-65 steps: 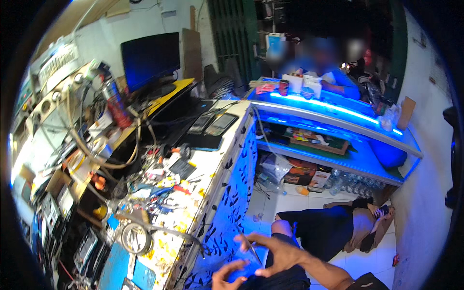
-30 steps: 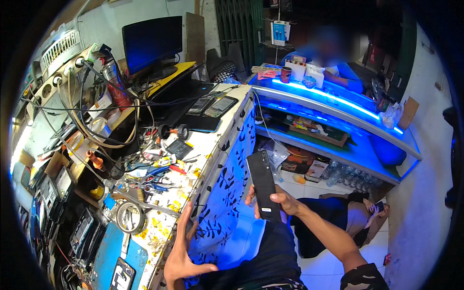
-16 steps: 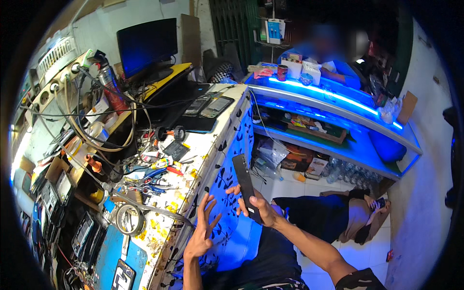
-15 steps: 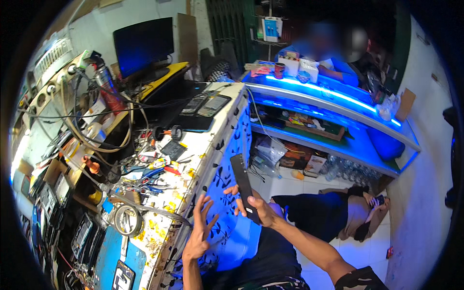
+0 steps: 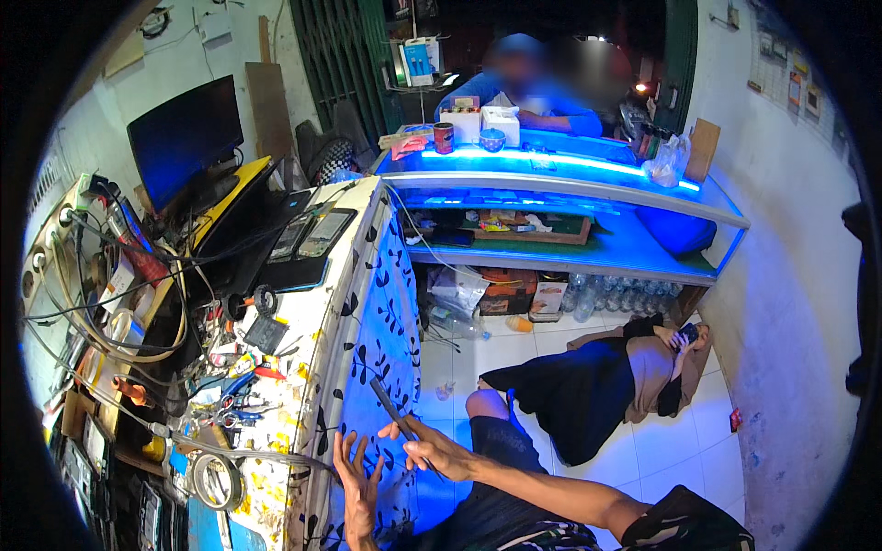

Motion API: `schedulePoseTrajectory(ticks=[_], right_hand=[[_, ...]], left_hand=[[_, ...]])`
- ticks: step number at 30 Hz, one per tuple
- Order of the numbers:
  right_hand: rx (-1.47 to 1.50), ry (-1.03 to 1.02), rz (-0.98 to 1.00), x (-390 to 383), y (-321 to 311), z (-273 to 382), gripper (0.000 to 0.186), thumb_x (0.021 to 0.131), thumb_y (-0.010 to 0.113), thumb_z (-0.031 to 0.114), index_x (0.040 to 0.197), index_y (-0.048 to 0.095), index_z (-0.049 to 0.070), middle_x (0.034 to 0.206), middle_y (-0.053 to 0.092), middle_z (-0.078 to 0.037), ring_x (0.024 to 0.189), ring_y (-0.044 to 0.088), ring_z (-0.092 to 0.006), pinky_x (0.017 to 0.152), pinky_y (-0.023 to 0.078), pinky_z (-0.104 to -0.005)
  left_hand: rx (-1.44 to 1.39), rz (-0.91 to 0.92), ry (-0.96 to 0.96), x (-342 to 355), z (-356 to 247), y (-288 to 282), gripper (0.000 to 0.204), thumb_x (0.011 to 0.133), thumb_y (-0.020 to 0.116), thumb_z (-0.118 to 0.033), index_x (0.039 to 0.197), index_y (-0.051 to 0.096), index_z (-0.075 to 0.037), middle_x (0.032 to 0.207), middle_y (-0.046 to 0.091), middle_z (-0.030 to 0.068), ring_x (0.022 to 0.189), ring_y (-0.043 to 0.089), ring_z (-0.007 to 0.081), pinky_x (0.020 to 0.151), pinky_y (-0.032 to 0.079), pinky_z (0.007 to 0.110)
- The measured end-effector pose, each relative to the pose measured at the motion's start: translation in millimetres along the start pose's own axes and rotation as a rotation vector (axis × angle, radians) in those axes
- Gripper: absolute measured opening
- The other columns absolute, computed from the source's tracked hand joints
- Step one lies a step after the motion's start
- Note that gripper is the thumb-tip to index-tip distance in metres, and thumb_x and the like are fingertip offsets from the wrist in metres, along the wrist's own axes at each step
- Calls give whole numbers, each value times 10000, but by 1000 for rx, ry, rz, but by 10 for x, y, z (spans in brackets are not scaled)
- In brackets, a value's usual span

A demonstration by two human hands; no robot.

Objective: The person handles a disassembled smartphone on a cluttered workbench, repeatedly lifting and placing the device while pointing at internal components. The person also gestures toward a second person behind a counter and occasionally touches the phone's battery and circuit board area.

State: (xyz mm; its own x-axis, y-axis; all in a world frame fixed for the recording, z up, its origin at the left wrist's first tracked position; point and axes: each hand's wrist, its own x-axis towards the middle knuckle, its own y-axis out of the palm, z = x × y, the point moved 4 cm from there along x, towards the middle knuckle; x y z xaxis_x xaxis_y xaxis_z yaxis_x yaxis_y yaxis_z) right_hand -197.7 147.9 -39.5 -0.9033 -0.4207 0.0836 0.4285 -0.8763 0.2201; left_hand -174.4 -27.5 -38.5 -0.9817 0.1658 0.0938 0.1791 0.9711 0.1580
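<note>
My right hand [image 5: 435,450] grips a thin, dark, flat slab [image 5: 388,401], shaped like a phone and turned nearly edge-on; its far end juts out past my fingers. Beside it on the left, my left hand [image 5: 356,473] is raised with its fingers spread and nothing in it. Both hands are in front of the blue cloth with dark leaf shapes [image 5: 367,321] that hangs along the workbench [image 5: 308,340]. The slab's screen, if it has one, cannot be made out.
Pliers [image 5: 234,390], a tape roll [image 5: 218,481], cables and opened phones [image 5: 326,231] crowd the bench at left. Ahead stands a blue-lit glass counter [image 5: 570,174], with a person [image 5: 524,83] leaning behind it. Another person [image 5: 588,390] lies on the tiled floor at right, holding a phone.
My head view has swung to the right. The slab has turned from showing its broad face to nearly edge-on, still in my right hand. My left hand stays open.
</note>
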Motion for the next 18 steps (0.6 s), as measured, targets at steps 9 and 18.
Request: schedulePoseTrajectory(ticks=[9,18], right_hand=[[5,29,-3,52,-176,-201,598,991,479,522,1357,448,51,1216,511,-121,953,615,-200,787,497,-341],[-130,-305,-13,-189,-185,864,969,843,626,622,1542,284,46,1588,294,-231,1443,376,-371,1114,362,-482]], left_hand=[[-89,-112,60,-142,460,-204,1214,699,690,-809,1595,182,-167,1482,294,54,1388,359,297,1085,394,592],[-23,-113,322,-257,-491,133,1393,580,796,-794,1592,110,-124,1631,133,106,1491,223,356,1141,319,616]])
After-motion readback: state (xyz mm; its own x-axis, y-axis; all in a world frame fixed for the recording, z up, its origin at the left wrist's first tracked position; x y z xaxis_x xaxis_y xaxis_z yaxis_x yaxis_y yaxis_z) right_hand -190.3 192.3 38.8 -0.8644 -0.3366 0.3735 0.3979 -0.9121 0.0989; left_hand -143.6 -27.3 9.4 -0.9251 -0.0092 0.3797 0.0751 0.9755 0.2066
